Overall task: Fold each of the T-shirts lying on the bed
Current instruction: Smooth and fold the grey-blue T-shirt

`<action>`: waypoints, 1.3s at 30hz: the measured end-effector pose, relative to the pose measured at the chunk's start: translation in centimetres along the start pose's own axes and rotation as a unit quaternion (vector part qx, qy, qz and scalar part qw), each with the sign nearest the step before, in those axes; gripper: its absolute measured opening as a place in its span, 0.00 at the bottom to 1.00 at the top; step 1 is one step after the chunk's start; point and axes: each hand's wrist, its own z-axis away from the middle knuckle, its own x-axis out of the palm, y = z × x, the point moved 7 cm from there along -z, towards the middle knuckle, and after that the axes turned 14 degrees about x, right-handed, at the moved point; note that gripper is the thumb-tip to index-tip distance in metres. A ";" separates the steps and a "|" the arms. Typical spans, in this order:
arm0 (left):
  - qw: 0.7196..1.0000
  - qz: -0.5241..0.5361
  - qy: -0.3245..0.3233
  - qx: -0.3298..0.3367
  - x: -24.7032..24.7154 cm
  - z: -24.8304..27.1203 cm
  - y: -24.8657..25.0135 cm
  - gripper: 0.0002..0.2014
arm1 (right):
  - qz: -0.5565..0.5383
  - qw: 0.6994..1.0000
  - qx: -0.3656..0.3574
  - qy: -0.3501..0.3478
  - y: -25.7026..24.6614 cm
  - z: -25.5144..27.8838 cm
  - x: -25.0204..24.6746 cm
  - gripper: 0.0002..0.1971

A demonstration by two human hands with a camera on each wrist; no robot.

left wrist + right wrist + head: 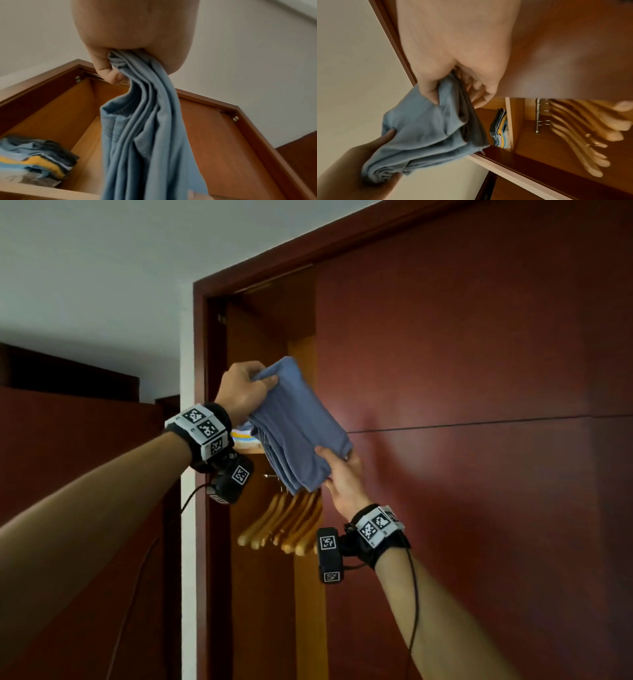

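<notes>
A folded blue T-shirt is held up in the air in front of the open wardrobe. My left hand grips its upper end, with the fingers curled round the bunched cloth. My right hand pinches the lower corner of the blue T-shirt between thumb and fingers. The shirt hangs tilted between the two hands, its folds showing along the left edge. A stack of folded T-shirts in blue, yellow and grey lies on the wardrobe shelf just behind and to the left of the held shirt.
The wardrobe's dark red sliding door fills the right side. Several wooden hangers hang on a rail below the shelf. A white wall strip and dark red furniture stand to the left.
</notes>
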 end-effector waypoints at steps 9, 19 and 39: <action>0.985 0.062 0.100 -0.123 -2.3 -3.5 -22.3 0.11 | 0.169 0.973 -0.125 0.092 0.7 -17.4 9.5 0.18; 0.969 0.125 0.156 -0.143 0.6 -11.9 -35.9 0.08 | 0.328 0.911 -0.229 0.097 -1.6 -37.4 17.0 0.15; 0.938 0.305 -0.052 -0.156 10.7 -23.9 -49.1 0.11 | 0.560 0.804 -0.131 0.153 -1.8 -58.7 17.9 0.20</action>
